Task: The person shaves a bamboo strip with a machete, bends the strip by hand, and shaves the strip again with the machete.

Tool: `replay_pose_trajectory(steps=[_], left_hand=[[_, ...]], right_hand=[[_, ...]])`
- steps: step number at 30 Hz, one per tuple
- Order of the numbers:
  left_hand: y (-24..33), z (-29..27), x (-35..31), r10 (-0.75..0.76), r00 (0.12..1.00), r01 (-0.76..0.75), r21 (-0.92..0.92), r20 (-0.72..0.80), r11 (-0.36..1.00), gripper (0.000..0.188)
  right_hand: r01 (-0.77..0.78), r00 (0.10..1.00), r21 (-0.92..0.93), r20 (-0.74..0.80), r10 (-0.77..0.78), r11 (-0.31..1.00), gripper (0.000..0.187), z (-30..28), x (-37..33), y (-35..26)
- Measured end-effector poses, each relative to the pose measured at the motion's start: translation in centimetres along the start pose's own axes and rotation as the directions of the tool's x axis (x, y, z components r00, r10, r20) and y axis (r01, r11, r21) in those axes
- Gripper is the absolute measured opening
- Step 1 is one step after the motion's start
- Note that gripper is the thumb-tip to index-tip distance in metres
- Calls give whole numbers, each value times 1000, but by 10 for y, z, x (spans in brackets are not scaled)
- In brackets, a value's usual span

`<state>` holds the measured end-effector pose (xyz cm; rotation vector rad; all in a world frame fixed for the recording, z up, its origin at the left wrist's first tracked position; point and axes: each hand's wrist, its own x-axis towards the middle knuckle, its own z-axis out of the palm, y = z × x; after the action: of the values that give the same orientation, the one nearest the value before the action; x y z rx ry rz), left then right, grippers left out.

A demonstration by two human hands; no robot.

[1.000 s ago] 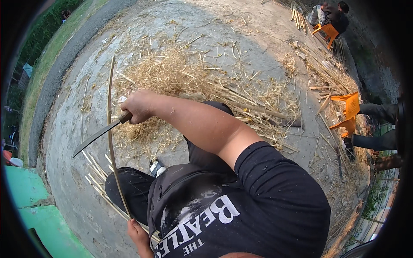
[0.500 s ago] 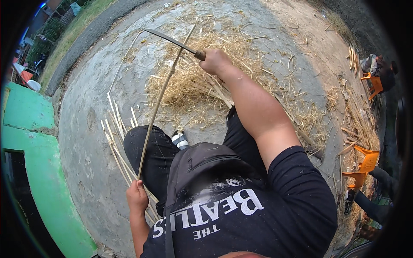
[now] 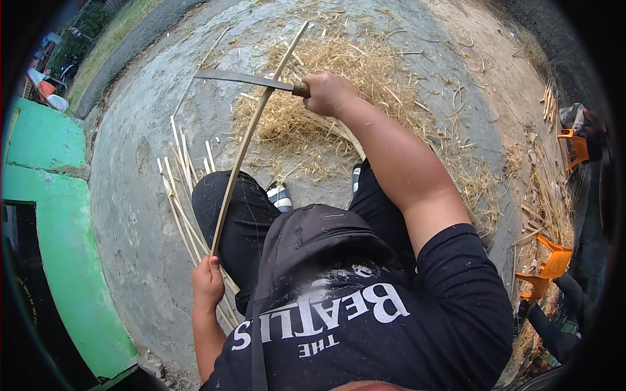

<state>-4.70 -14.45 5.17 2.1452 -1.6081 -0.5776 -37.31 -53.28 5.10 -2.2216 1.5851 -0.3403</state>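
Note:
My left hand [image 3: 207, 280], beside my left knee, is closed around the near end of a long pale bamboo strip [image 3: 242, 153]. The strip slants up and away past my left thigh, its far end free in the air. My right hand [image 3: 328, 95] grips the wooden handle of a long, slightly curved knife [image 3: 238, 77]. Its blade points left and lies across the strip, touching it in the upper part. My right arm is stretched out over the shavings.
Under the knife lies a heap of curly shavings [image 3: 352, 65] on grey concrete. Several cut strips [image 3: 176, 202] lie left of my knee. A black bag [image 3: 313, 228] rests on my lap. A green wall [image 3: 65, 215] stands left; orange chairs [image 3: 555, 257] and people are at right.
The knife has moved a little down the strip toward me, and its blade lies more level. The strip's far end has shifted slightly up and right. Both hands keep their hold.

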Motion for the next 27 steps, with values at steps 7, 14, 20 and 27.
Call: replay_pose_trajectory(steps=[7, 14, 20, 27], left_hand=[[-7, 4, 4, -6, 1000, 5, -54, -5, 999, 49], [-8, 1, 1, -20, 996, 34, -152, 88, 988, 48], [-7, -8, 1, -46, 994, 55, -88, 101, 995, 49], [-13, 1, -2, -86, 984, 107, -134, 158, 985, 53]], right_hand=[[83, 996, -8, 28, -83, 996, 16, 8, -1, -8], [326, 945, -87, -7, -328, 941, 13, 21, -14, -27], [-246, 969, 34, -30, 247, 969, 21, 9, 13, 14], [-95, 982, 171, -145, 121, 981, 26, 4, 13, 21]])
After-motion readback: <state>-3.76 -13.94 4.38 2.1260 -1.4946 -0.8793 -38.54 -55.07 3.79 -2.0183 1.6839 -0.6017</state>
